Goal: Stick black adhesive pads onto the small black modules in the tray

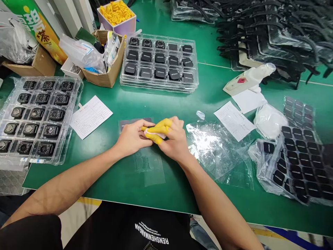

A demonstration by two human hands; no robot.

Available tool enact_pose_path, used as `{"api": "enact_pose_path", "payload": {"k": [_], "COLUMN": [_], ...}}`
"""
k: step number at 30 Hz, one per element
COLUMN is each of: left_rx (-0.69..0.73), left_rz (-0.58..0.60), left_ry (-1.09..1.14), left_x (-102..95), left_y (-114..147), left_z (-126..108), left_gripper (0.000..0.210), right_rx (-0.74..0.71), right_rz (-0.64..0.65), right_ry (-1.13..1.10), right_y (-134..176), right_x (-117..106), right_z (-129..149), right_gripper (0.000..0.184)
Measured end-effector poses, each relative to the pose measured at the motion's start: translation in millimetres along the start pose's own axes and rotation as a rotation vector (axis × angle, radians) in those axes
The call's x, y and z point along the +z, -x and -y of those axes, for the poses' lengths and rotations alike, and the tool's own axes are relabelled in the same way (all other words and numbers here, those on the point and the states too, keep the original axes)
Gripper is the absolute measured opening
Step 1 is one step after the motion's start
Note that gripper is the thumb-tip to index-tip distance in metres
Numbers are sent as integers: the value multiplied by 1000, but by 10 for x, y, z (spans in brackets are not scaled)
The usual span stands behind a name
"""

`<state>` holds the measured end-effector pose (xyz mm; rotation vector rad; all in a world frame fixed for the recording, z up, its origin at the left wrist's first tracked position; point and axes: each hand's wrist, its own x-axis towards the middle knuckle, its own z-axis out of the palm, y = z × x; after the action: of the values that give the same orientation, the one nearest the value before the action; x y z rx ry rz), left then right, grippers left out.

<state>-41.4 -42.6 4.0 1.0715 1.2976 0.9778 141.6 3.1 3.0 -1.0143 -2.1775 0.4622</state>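
Note:
Over the middle of the bench, my left hand (132, 136) pinches a small dark piece, mostly hidden by my fingers; its kind does not show. My right hand (173, 139) wears yellow finger covers on several fingers and presses a folded white cloth (161, 135) against that piece. Both hands meet fingertip to fingertip. Beneath them lie a dark grey card (125, 124) and a thin clear plastic sheet (153, 172). To the left, a clear tray (58, 147) holds several black watch-like modules (46, 149).
Stacked clear trays (158, 85) of black square parts stand behind my hands. Clear film (215, 149), paper slips (234, 121), a white bottle (248, 80) and sheets of black pads (301, 159) lie right. Cardboard boxes (110, 78) and a tub of yellow rings (123, 22) stand back left.

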Motion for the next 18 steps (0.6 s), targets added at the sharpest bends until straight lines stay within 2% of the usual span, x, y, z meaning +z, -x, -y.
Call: {"api": "enact_pose_path", "payload": {"k": [3, 6, 8, 10, 12, 13, 15, 18], "left_rx": [-4, 17, 4, -50, -93, -105, -133, -143], "left_rz": [0, 12, -6, -44, -103, -136, -170, -125], "left_ry": [-9, 1, 31, 101, 220, 289, 422, 554], "left_x": [-5, 6, 21, 32, 24, 8, -48, -171], "left_y": [3, 1, -7, -23, -50, -68, -116, -210], "left_z": [6, 1, -14, -41, -81, -104, -155, -225], "left_gripper": [51, 52, 50, 53, 57, 56, 52, 47], "right_rx": [-8, -25, 35, 159, 211, 186, 69, -77], "right_rz": [-76, -20, -12, -97, -180, -179, -79, 45], "right_ry": [44, 59, 104, 202, 249, 218, 64, -82], "right_y": [16, -17, -46, -14, 118, 212, 396, 487], "right_x": [38, 89, 92, 41, -43, -82, -115, -29], "right_z": [-8, -64, -112, -113, -10, 80, 291, 466], "right_gripper": [12, 13, 17, 19, 20, 22, 25, 30]}}
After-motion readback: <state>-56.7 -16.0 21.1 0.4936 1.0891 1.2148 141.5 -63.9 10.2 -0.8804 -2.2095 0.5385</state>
